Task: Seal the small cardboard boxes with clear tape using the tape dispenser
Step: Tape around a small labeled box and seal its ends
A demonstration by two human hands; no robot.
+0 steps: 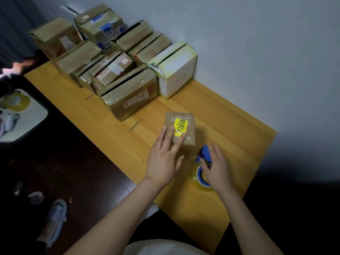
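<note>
Since tape is best laid over a steady surface, the small brown cardboard box with a yellow barcode label (184,124) is pinned flat to the pale wooden table (230,137) by the left hand (163,159), its straight fingers pressed on the near top. Just beside the box, to its right, the blue plastic tape dispenser with its clear roll (204,150) is covered by the right hand (217,166). That hand's fingers are laid loosely over the dispenser, not closed round it. Larger brown cartons (128,92) are massed further back, presumably so that working room is kept.
</note>
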